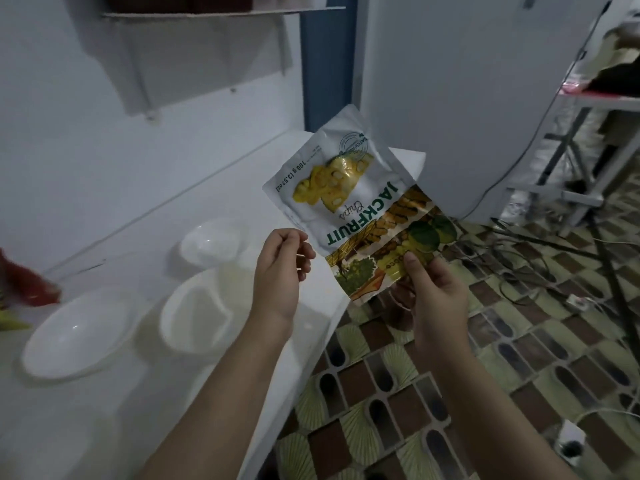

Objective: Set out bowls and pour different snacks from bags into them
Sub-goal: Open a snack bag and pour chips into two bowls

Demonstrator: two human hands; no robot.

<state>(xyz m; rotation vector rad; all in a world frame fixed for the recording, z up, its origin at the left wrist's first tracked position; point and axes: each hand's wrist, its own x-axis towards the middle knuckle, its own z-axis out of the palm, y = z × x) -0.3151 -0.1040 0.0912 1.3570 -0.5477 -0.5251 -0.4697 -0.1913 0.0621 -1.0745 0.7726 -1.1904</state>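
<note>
Fingers (420, 271) of the right hand (436, 296) pinch the lower end of the jackfruit chips bag (349, 202), held upside down in the air beside the counter (311, 327); the left hand (280, 271) hovers just beside its edge, fingers loosely curled, gripping nothing I can make out; three white bowls (211, 242) stand on the counter, all apparently empty, so setting out looks done and pouring remains; one bag in hand; a red packet (24, 282) lies at far left.
</note>
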